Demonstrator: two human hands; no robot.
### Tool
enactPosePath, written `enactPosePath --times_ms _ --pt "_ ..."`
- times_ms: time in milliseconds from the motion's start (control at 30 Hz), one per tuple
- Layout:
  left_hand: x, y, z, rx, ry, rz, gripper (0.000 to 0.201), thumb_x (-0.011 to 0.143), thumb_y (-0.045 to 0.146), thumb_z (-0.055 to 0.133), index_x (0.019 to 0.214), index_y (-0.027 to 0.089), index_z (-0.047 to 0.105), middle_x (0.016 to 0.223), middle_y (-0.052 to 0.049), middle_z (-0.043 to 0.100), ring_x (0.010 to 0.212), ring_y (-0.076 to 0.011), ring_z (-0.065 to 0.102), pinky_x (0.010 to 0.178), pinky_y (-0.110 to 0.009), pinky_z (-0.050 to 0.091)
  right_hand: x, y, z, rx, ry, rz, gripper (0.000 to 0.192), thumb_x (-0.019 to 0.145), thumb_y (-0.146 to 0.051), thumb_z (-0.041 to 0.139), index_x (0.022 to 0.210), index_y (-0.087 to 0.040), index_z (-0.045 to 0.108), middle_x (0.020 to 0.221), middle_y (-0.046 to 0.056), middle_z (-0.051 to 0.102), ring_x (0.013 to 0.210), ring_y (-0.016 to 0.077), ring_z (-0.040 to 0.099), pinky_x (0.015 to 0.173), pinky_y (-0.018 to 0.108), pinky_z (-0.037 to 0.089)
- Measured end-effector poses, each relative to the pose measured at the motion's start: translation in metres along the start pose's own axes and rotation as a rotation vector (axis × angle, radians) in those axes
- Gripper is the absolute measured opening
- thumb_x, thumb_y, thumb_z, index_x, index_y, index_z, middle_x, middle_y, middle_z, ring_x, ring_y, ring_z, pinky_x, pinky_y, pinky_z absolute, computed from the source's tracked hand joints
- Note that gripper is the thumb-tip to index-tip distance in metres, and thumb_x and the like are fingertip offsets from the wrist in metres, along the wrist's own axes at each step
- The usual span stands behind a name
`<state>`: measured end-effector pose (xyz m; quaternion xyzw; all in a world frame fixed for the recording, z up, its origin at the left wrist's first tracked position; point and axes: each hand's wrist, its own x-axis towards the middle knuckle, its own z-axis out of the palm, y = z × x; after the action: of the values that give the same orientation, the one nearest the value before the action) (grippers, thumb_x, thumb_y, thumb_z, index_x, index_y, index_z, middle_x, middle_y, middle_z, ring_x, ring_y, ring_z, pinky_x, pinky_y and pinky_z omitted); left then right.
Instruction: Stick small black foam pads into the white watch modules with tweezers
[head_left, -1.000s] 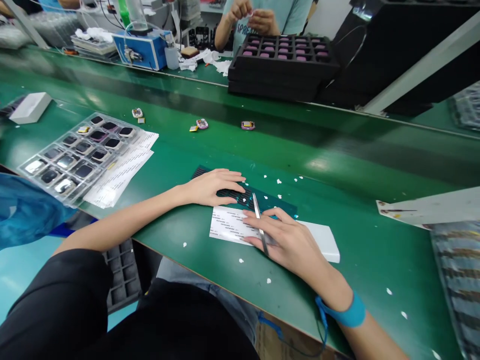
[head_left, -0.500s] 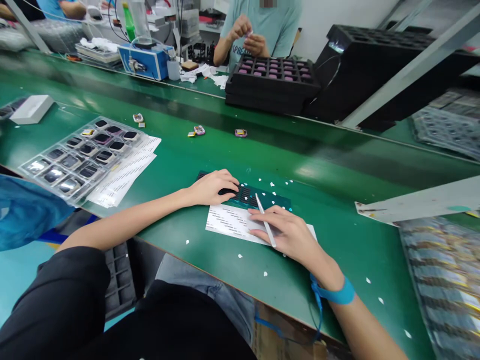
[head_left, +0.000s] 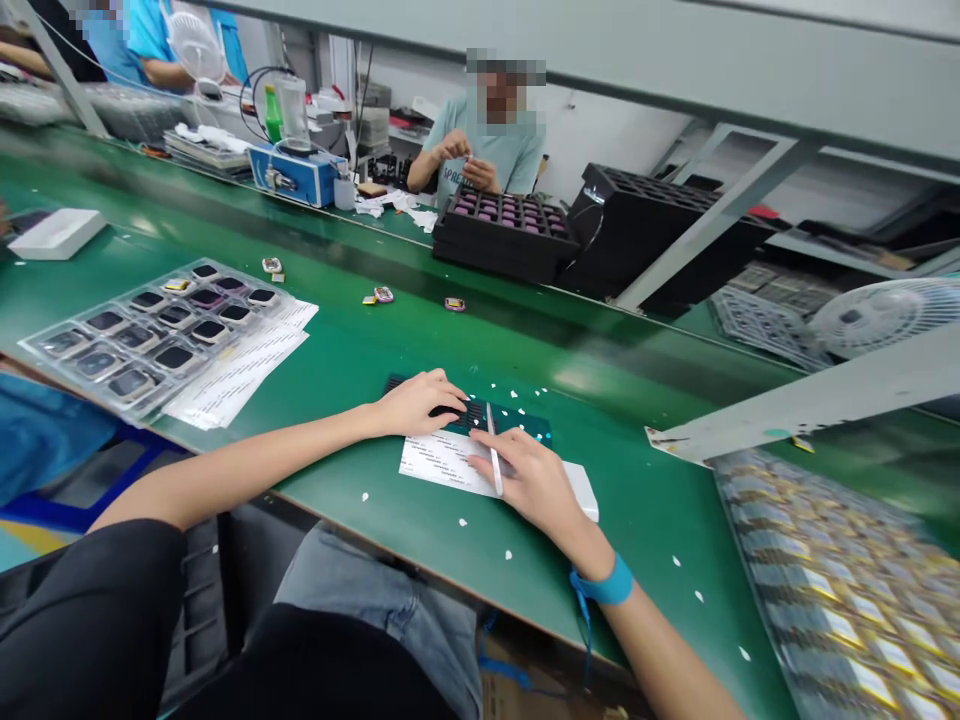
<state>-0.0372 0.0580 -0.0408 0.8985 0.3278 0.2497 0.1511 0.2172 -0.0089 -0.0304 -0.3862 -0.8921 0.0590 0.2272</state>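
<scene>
1. The left hand (head_left: 416, 403) lies palm down on a dark ridged strip (head_left: 469, 412) on the green table (head_left: 360, 350). Its fingers are loosely extended and close on nothing.
2. The right hand (head_left: 529, 480) rests on a white label sheet (head_left: 435, 460), just in front of the strip. A pair of tweezers (head_left: 493, 462) is pinched between its fingers, tips pointing away toward the strip.
3. A white flat block (head_left: 585, 495) lies under the right edge of that hand, touching the sheet.
4. A blue wrist strap (head_left: 607, 585) with a cord circles the right wrist.
5. Small white paper scraps (head_left: 510, 553) are scattered about both hands.
6. Well to the left stands a clear tray (head_left: 142, 330) of small dark screens, with printed sheets (head_left: 240, 365) beside it.
7. Across the belt, another person's hands (head_left: 465, 160) are raised behind a black tray (head_left: 502, 225) holding purple pieces.
</scene>
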Motion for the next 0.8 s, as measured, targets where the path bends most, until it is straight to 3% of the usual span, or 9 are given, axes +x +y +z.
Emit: enactPosePath --times_ms 200,300,400,633,800 --pt "-0.002 0.004 -0.002 0.041 -0.044 0.059 0.028 0.1 0.031 0.067 0.121 0.017 0.079 0.133 -0.012 0.076 0.113 -0.028 0.067 0.102 -0.043 0.055 0.001 0.007 -0.011 -0.101 0.105 0.05 0.032 0.108 -0.039 0.055 0.126 -0.023 0.077 0.102 0.011 0.078 0.091 0.0249 0.075 0.077 0.037 0.065" --pt "-0.004 0.005 -0.003 0.056 -0.073 0.097 0.048 0.092 0.048 0.079 0.129 0.018 0.076 0.142 -0.016 0.07 0.124 -0.0324 0.065 0.105 -0.047 0.053 0.002 0.011 -0.01 -0.148 0.114 0.085 0.034 0.107 -0.04 0.056 0.127 -0.021 0.076 0.107 0.013 0.077 0.093 0.0261 0.075 0.076 0.038 0.065" --pt "-0.004 0.004 -0.003 0.055 -0.1 0.111 0.058 0.088 0.052 0.083 0.134 0.018 0.073 0.148 -0.017 0.067 0.132 -0.035 0.062 0.11 -0.051 0.051 0.001 0.015 -0.004 -0.166 0.073 0.112 0.031 0.104 -0.038 0.061 0.126 -0.022 0.076 0.109 0.012 0.077 0.092 0.0252 0.075 0.074 0.036 0.065" --pt "-0.001 -0.001 -0.003 0.02 -0.109 0.102 0.047 0.093 0.049 0.078 0.131 0.021 0.074 0.146 -0.013 0.069 0.132 -0.034 0.064 0.111 -0.048 0.05 -0.001 0.022 0.004 -0.168 0.001 0.182 0.034 0.104 -0.043 0.063 0.129 -0.023 0.074 0.11 0.01 0.076 0.092 0.0217 0.074 0.08 0.035 0.062" --pt "0.004 -0.007 -0.012 0.011 -0.004 0.05 0.033 0.099 0.046 0.071 0.121 0.023 0.078 0.132 -0.008 0.077 0.123 -0.0275 0.071 0.11 -0.04 0.052 0.0 0.022 0.001 -0.174 -0.008 0.19 0.035 0.103 -0.045 0.059 0.129 -0.029 0.076 0.111 0.01 0.077 0.097 0.0253 0.074 0.08 0.035 0.063"
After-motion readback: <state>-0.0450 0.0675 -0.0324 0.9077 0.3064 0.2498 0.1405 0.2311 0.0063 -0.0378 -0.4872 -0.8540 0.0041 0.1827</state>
